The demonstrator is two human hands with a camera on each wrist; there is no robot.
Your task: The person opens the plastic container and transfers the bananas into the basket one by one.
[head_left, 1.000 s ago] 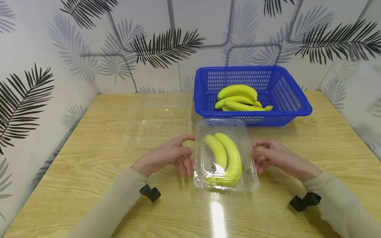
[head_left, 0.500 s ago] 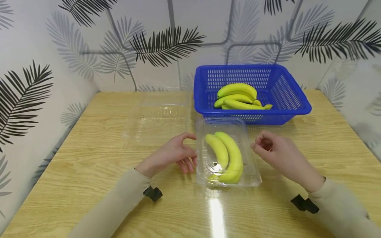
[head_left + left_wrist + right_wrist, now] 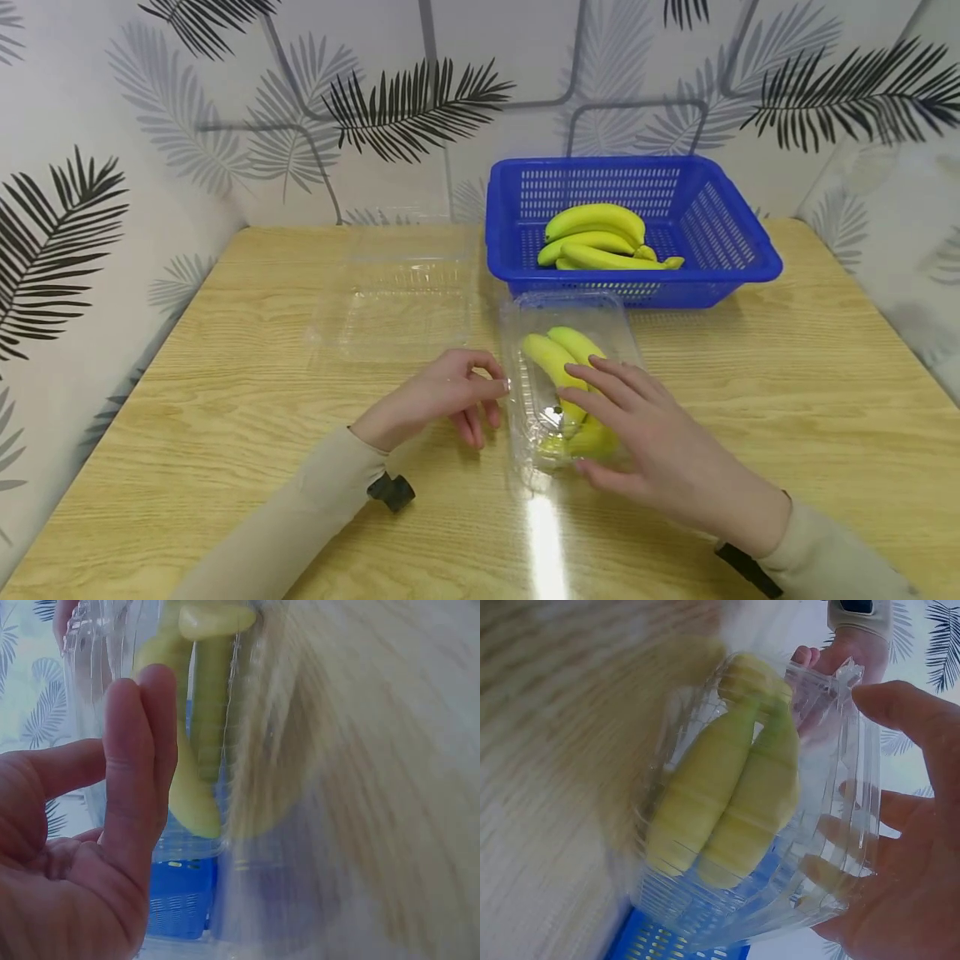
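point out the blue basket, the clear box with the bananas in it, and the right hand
blue basket (image 3: 757,268): head view, right rim.
clear box (image 3: 570,310): head view, far end of its lid.
right hand (image 3: 660,450): head view, back of the hand, which lies on the box.

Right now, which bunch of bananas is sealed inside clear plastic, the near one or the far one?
The near bunch, in the clear clamshell box under the right hand and beside the left hand. The far bunch lies uncovered in the blue basket.
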